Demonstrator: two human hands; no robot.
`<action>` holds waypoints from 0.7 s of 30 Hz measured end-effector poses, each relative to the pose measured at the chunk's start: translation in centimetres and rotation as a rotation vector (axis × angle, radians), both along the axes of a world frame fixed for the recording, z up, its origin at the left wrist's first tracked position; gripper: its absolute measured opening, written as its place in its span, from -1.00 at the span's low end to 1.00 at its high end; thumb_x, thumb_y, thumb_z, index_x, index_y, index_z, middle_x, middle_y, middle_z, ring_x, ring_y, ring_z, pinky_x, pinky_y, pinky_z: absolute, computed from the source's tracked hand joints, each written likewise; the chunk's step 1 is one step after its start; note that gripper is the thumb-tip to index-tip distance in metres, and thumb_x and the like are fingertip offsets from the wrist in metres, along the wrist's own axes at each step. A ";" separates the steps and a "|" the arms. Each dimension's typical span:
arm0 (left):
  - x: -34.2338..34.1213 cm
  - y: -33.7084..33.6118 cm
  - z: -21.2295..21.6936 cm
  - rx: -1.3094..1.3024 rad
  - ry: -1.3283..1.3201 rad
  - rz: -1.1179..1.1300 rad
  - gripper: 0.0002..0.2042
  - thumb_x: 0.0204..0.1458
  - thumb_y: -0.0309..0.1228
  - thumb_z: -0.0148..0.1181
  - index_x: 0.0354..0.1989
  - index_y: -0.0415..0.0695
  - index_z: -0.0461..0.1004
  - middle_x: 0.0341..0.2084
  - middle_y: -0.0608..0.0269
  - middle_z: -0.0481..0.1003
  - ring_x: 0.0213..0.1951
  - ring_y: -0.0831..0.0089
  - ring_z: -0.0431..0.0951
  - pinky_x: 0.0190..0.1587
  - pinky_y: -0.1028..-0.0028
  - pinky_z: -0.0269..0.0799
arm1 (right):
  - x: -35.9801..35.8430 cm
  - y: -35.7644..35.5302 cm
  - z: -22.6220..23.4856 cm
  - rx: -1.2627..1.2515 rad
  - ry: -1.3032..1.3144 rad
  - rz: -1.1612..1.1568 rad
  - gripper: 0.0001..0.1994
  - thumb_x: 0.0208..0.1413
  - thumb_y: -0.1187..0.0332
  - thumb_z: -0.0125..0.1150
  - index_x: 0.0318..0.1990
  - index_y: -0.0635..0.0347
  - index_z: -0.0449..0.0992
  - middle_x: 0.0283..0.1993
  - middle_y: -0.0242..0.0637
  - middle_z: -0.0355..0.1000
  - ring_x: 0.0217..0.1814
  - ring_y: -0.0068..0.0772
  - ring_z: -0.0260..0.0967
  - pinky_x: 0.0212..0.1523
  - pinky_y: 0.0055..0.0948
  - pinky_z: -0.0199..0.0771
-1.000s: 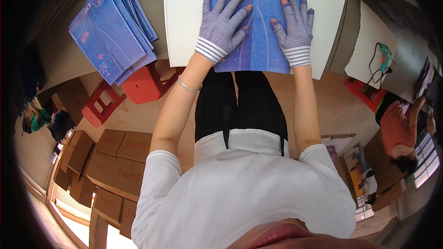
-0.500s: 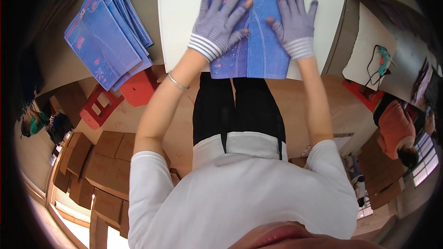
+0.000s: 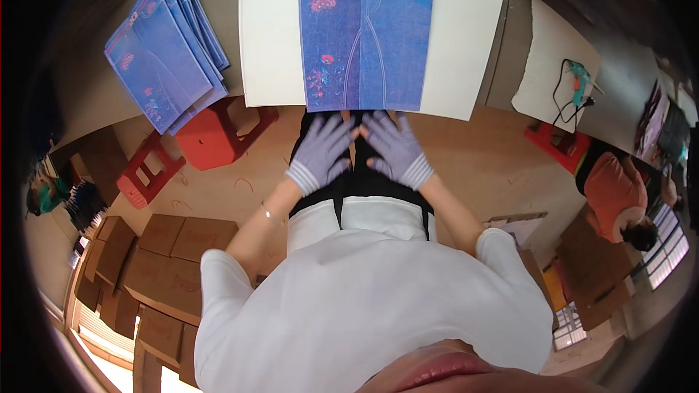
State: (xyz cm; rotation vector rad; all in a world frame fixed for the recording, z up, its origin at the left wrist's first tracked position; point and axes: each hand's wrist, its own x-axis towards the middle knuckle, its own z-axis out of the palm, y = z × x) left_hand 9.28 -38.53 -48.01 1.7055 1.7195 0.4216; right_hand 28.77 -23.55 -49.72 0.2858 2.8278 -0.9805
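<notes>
Head view: a blue denim-print rectangular panel (image 3: pixel 393 44) with pink flower motifs lies flat across the middle of a white rectangular board (image 3: pixel 462 36), reaching the board's near edge. Purple-gloved left hand (image 3: pixel 322 149) and purple-gloved right hand (image 3: pixel 394 149) are positioned just off that edge, fingers extended and spread, each gripping nothing. Fanned matching blue panels (image 3: pixel 162 62) lie left of the board; a teal corded hand tool (image 3: pixel 580 81) lies to its right.

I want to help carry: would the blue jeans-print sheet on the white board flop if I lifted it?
Maybe a little: the blue jeans-print sheet looks thin, so it's probably light and bendy. Its straight edges suggest some stiffness. Lying flat on the white board, it shouldn't roll.
</notes>
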 end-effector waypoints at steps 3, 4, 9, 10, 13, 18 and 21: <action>-0.3 -2.1 2.2 0.173 -0.290 0.382 -0.73 0.00 -0.56 0.13 -0.10 -0.26 0.54 -0.17 0.04 0.59 -0.08 0.07 0.60 0.08 0.26 0.44 | 0.9 0.3 2.3 -0.223 0.297 -0.203 -0.61 0.28 0.11 -0.01 0.02 0.21 0.54 0.17 -0.06 0.42 0.25 0.00 0.35 0.27 -0.12 0.28; -1.2 -1.2 2.9 0.100 -0.410 0.669 -0.75 0.03 -0.57 0.13 -0.09 -0.29 0.53 -0.16 0.05 0.58 -0.12 0.24 0.61 0.00 0.34 0.47 | 0.0 1.5 2.7 -0.205 0.439 -0.401 -0.72 0.20 0.28 0.07 -0.07 0.21 0.60 0.04 -0.01 0.49 0.14 0.05 0.43 0.19 -0.12 0.38; -6.0 6.5 -1.0 0.178 -0.521 1.161 -0.55 0.12 -0.61 0.15 0.19 -0.35 0.25 -0.05 0.02 0.49 -0.07 0.45 0.52 -0.10 0.52 0.55 | -2.6 7.4 0.7 0.322 0.126 -0.578 -0.53 0.13 0.25 0.05 0.18 0.28 0.37 0.29 0.11 0.24 0.43 0.11 0.06 0.41 0.09 -0.12; -5.7 7.3 -0.4 0.016 -0.472 1.115 -0.50 0.06 -0.61 0.24 0.19 -0.35 0.25 -0.10 0.03 0.51 -0.15 0.46 0.55 -0.15 0.52 0.56 | -2.7 7.4 0.0 0.381 0.080 -0.575 -0.50 0.13 0.21 0.05 0.20 0.28 0.34 0.32 0.09 0.21 0.46 0.10 0.02 0.41 0.14 -0.17; -4.2 7.3 0.0 -0.140 -0.902 1.140 -0.48 0.02 -0.60 0.29 0.18 -0.34 0.27 -0.19 0.11 0.52 -0.26 0.50 0.55 -0.23 0.54 0.54 | -2.6 6.2 -0.2 0.386 0.064 -0.538 -0.48 0.12 0.19 0.07 0.21 0.26 0.35 0.35 0.02 0.20 0.47 0.09 0.00 0.42 0.18 -0.19; -4.4 1.5 -0.9 0.051 -0.456 1.325 -0.52 0.07 -0.53 0.20 0.20 -0.35 0.32 -0.04 0.15 0.46 -0.03 0.43 0.45 0.08 0.44 0.38 | -1.9 7.0 -0.1 0.274 0.108 -0.536 -0.48 0.13 0.25 0.08 0.24 0.24 0.34 0.37 -0.09 0.20 0.48 -0.02 0.01 0.44 0.09 -0.17; -12.5 -5.3 0.4 0.243 -0.565 1.485 -0.52 0.08 -0.48 0.22 0.21 -0.23 0.35 -0.08 0.23 0.46 -0.11 0.47 0.45 0.00 0.44 0.41 | 0.0 9.6 -0.2 0.358 0.108 -0.656 -0.48 0.11 0.34 0.10 0.26 0.23 0.31 0.38 -0.14 0.20 0.47 -0.09 0.05 0.43 0.04 -0.11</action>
